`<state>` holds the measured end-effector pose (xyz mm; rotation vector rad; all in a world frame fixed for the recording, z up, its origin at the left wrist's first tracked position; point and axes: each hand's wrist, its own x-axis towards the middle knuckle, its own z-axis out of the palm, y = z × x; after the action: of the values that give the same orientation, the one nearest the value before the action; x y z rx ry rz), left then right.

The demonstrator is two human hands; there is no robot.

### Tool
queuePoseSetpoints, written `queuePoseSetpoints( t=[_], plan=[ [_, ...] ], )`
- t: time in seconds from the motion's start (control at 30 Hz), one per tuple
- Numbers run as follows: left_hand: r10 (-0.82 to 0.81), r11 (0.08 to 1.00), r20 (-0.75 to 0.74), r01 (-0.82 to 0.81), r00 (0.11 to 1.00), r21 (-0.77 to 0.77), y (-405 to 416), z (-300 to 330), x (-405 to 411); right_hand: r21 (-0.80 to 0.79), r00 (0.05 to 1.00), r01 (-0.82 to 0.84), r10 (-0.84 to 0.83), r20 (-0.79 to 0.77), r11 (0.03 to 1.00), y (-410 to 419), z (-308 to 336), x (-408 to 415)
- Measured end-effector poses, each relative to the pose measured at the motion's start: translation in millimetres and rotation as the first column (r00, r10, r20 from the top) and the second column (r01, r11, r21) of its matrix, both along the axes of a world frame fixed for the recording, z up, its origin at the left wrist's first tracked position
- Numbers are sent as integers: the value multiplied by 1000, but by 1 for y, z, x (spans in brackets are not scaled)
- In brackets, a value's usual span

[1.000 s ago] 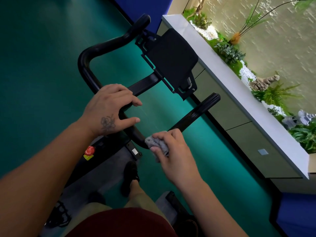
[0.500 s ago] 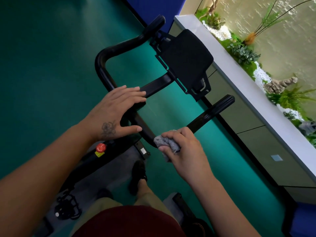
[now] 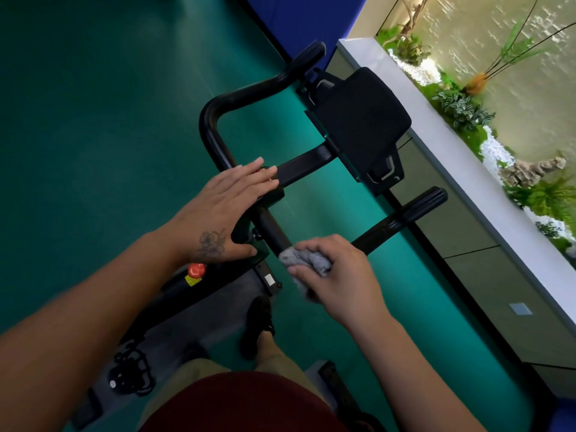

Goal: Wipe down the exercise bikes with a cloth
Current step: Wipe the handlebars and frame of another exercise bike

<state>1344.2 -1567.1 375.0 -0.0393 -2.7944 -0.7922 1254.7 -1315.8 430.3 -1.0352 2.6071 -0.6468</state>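
Note:
I look down on a black exercise bike handlebar (image 3: 215,120) with a black console (image 3: 358,126) mounted ahead of it. My right hand (image 3: 339,275) grips a crumpled grey cloth (image 3: 307,260) around the near bend of the handlebar, just below the right-hand grip (image 3: 417,207). My left hand (image 3: 224,210) rests flat on the centre of the bar with straight fingers and the thumb spread toward the stem. A red knob (image 3: 195,270) with a yellow tag sits on the frame below my left wrist.
A white-topped ledge (image 3: 461,169) with plants and pebbles runs along the right, close to the console. Teal floor (image 3: 93,120) spreads to the left. A grey mat (image 3: 199,319) lies under the bike, with a pedal (image 3: 131,372) at lower left and my foot (image 3: 258,325) nearby.
My left hand's fingers have straightened from curled around the bar to lying flat on it. My right hand stays at the bar's bend with the cloth. The camera has shifted, moving the bike rightward in view.

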Motion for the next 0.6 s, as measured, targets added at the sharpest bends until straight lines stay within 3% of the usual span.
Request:
queuePoseSetpoints(
  t=[0.2, 0.4, 0.6],
  plan=[
    [11, 1000, -8, -11, 1000, 1, 2, 0, 0, -15, 999, -34, 34, -18, 999, -31, -7, 6],
    [9, 1000, 20, -9, 1000, -2, 2, -1, 2, 9, 999, 40, -40, 13, 999, -5, -2, -7],
    [13, 1000, 5, -13, 1000, -27, 1, -2, 4, -39, 998, 61, -60, 24, 997, -43, -7, -10]
  ],
)
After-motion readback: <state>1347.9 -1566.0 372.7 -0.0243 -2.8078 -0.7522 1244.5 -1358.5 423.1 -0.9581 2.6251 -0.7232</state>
